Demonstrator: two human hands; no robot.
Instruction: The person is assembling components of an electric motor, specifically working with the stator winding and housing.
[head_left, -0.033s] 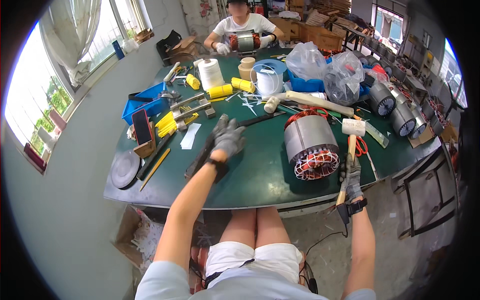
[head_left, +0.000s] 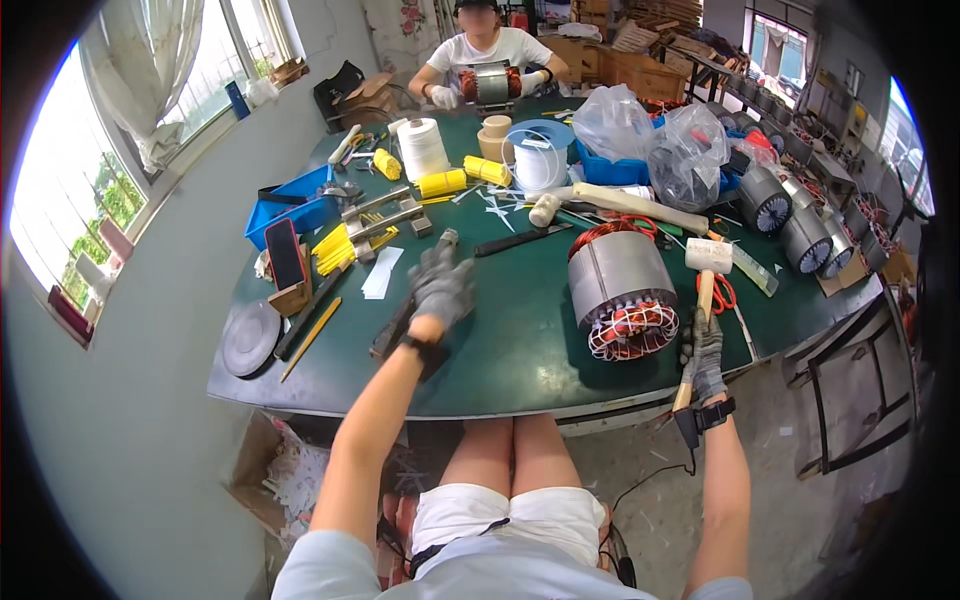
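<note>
Grey disc: (head_left: 250, 340) near left edge of the green table (head_left: 500, 385), wooden stick (head_left: 311, 338) to its right. Neither is touched.
White slips: (head_left: 378, 275) flat on the table, just left of the left hand.
Dark bar: (head_left: 386, 338) lies aslant, near end showing, the rest running under the left hand.
Left hand: (head_left: 443, 285) gloved, palm down over the bar, fingers stretched forward and slightly apart. Cannot tell if it grips the bar or only covers it.
Left-hand step: my read, picking up or placing the bar. A pick-up calls for fingers wrapped fully round it first.
Black-handled knife: (head_left: 515, 241) just beyond the left fingers, lying free; mind the blade on any forward sweep.
Stator: (head_left: 622, 272) on the table between the hands, nearer the right; laced copper coil end towards the person. No hand on it.
Right hand: (head_left: 708, 362) gloved, fingers wrapped round the handle of the mallet (head_left: 708, 255), pale head up, just right of the stator.
Right-hand step: looks like holding ready. Any blow calls for lifting clear of the red loops (head_left: 724, 294) beside the handle.
</note>
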